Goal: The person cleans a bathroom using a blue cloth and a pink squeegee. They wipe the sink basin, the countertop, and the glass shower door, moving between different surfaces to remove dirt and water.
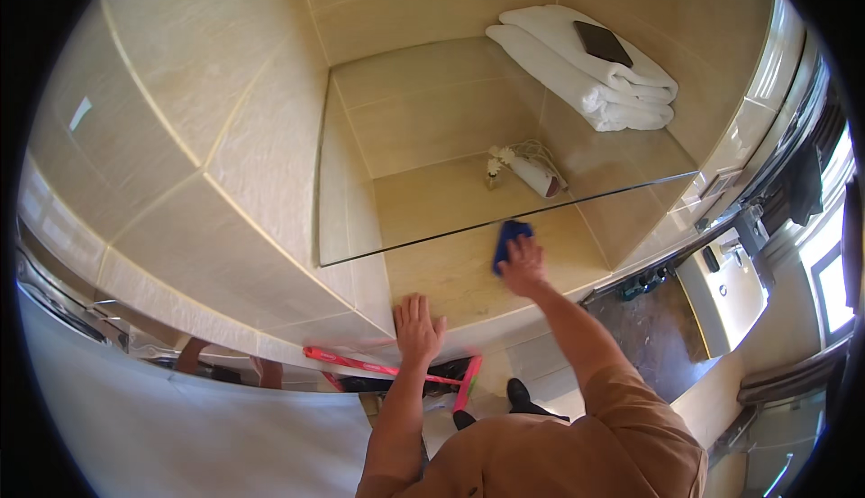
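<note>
My right hand [523,267] presses a dark blue cloth [510,233] onto the beige stone ledge [450,286] of a tiled wall niche, just below the front edge of a glass shelf [432,151]. Its fingers lie over the cloth, which sticks out past the fingertips. At the ledge's front left edge rests my left hand [417,329], flat and with nothing in it. Deeper in on the ledge, seen through the glass, are a white hair dryer [538,176] with its cord and a small vase of white flowers [493,167].
Folded white towels [577,70] lie on the glass shelf with a dark flat rectangular object [603,44] on top. Below my left hand is a pink-red bar-shaped frame [468,381] over something black. A white sink [732,295] stands at the right, near a window [833,273].
</note>
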The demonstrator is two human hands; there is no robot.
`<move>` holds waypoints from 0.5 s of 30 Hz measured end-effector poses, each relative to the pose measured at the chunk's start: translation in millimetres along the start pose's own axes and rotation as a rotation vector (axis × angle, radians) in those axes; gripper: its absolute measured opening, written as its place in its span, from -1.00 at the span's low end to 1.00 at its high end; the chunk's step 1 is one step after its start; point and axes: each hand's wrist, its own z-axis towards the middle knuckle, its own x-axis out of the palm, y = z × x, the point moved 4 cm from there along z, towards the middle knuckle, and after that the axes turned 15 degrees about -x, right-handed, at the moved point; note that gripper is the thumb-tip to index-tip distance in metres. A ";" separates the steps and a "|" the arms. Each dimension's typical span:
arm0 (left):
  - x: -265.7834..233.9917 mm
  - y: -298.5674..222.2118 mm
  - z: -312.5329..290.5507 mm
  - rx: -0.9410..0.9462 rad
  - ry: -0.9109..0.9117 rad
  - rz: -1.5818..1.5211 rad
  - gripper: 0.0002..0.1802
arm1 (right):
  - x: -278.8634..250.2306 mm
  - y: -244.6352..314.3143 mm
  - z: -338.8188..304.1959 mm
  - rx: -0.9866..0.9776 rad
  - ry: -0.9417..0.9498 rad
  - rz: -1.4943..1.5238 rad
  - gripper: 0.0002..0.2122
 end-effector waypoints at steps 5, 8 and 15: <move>-12.4 19.6 -4.0 -0.022 -0.067 0.077 -0.27 | -3.7 -129.7 8.3 0.248 -0.072 0.004 -0.25; 9.2 -25.0 8.2 0.054 -0.038 -0.016 -0.27 | 38.6 -243.8 4.0 0.326 -0.063 -0.235 -0.24; -3.4 13.8 0.3 -0.060 -0.047 0.056 -0.27 | 15.9 15.8 58.7 -0.127 0.045 -0.076 -0.24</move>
